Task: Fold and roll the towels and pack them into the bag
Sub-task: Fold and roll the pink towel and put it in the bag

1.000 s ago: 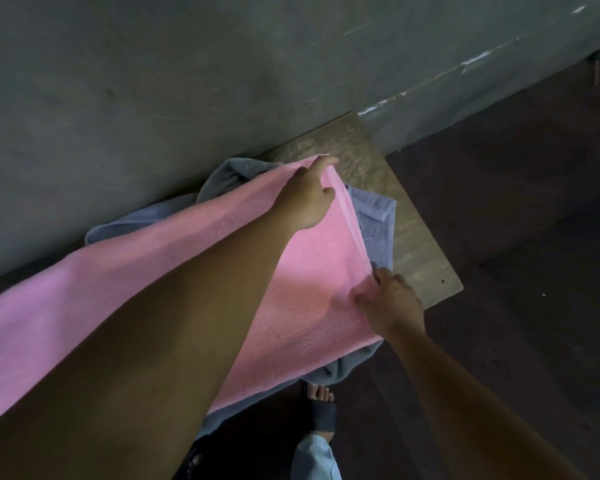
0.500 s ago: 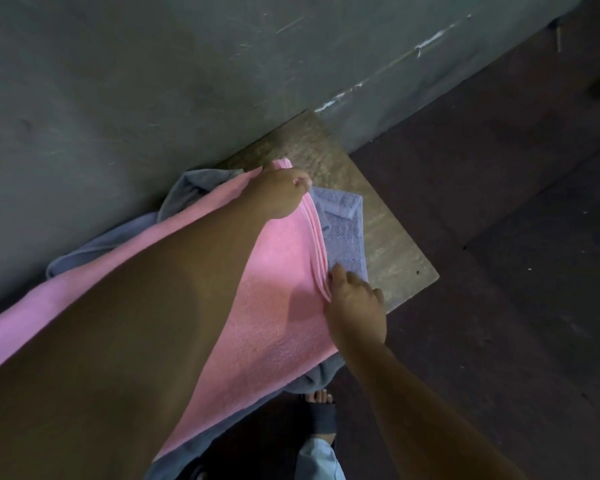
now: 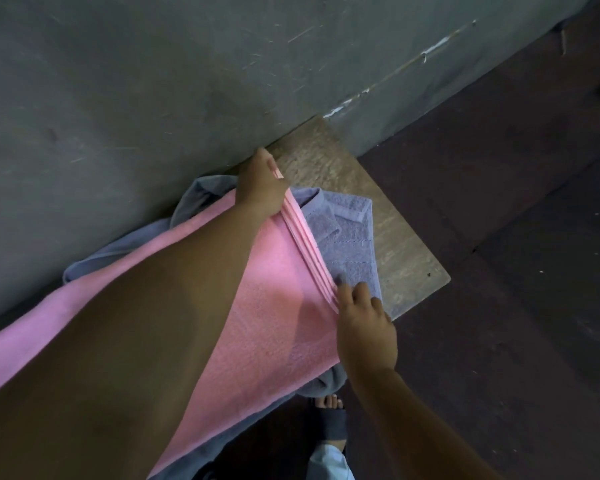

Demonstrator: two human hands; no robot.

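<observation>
The pink towel [image 3: 274,306] lies folded along the bench [image 3: 400,251], spread over a blue towel [image 3: 347,244] that shows past it on the far side, at the right end and along the near edge. The pink towel's right end is a stack of several thin layers whose edges run side by side in a straight line from the wall [image 3: 153,81] toward the person. From there the towel runs off to the left and out of view at the frame's lower left.

The left hand [image 3: 262,188] reaches across the towel from the lower left and grips the far end of that layered edge, close to the wall, with a strip of pink showing beside the thumb. The right hand [image 3: 366,330] comes in from the lower right and pinches the near end of the same edge, its fingertips [image 3: 342,284] touching the blue towel just beside the pink layers. The edge runs taut and straight between the two hands.

The blue towel is rumpled, with a stitched hem near the bench's right part and a fold hanging off the front beneath the pink one. The bench is bare, worn wood to the right of both towels and stands against the grey, scratched wall. Below it lies a dark floor [image 3: 499,306], where a foot [image 3: 329,410] in a dark sandal shows, toes pointing at the bench.
</observation>
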